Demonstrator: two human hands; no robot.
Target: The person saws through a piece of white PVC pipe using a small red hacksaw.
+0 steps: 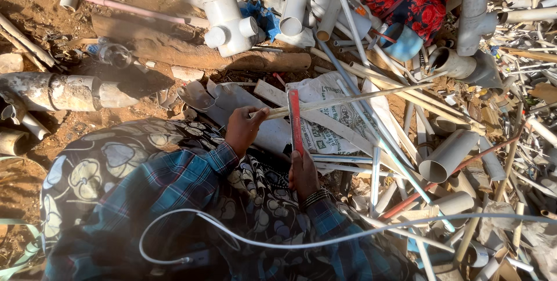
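Down on the dirt, the left hand point(243, 127) curls its fingers round a long, thin, pale conduit strip point(348, 98), while the right hand point(303, 172) grips a flat red blade point(295, 119) crossing it, above heaped grey plastic pipes point(447, 153).

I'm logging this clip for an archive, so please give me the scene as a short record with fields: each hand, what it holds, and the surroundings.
left hand: closed around the near end of a long thin pale pipe that runs off to the right
right hand: holds a flat red blade-like tool upright, crossing the pipe
grip: both hands shut
ground: bare brown dirt
around: heap of scrap plastic pipes, white pipe fitting, printed white sack
other person: seated at top, red patterned cloth
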